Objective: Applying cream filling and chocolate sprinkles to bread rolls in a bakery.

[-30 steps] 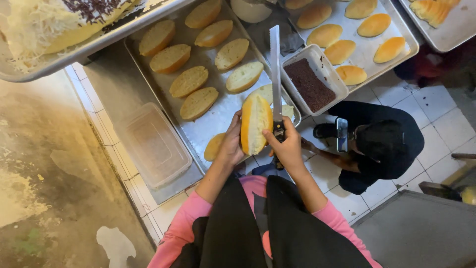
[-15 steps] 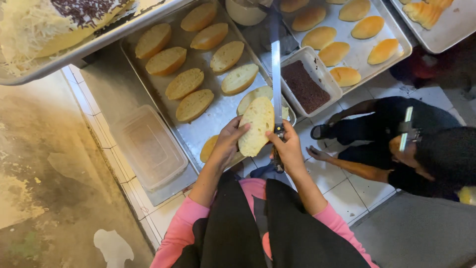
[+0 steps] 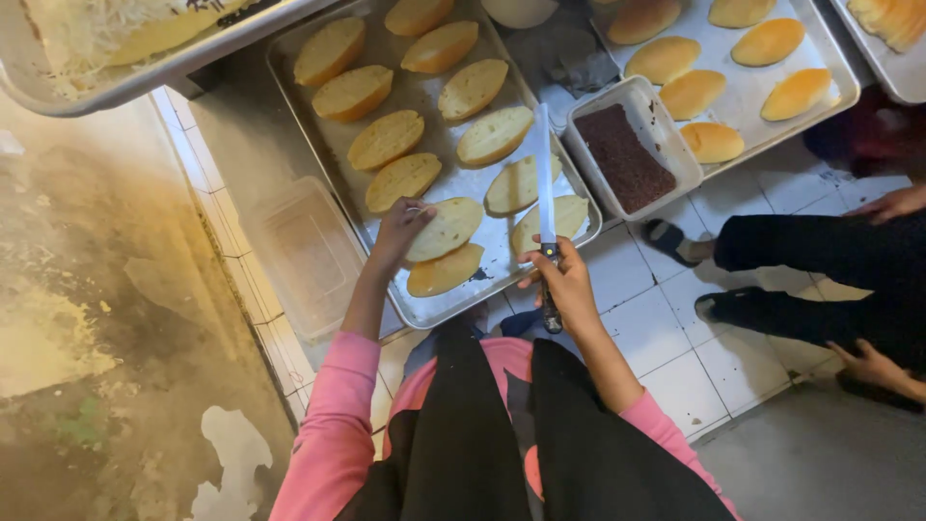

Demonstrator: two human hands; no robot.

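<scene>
Flanking tray point(image 3: 502, 280): white rectangular tub point(image 3: 632, 145)

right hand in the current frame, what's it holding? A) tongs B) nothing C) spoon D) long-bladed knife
D: the right hand grips the dark handle of a long-bladed knife, its blade pointing away over the metal tray of bread rolls, while the left hand rests on a bread roll.
</scene>
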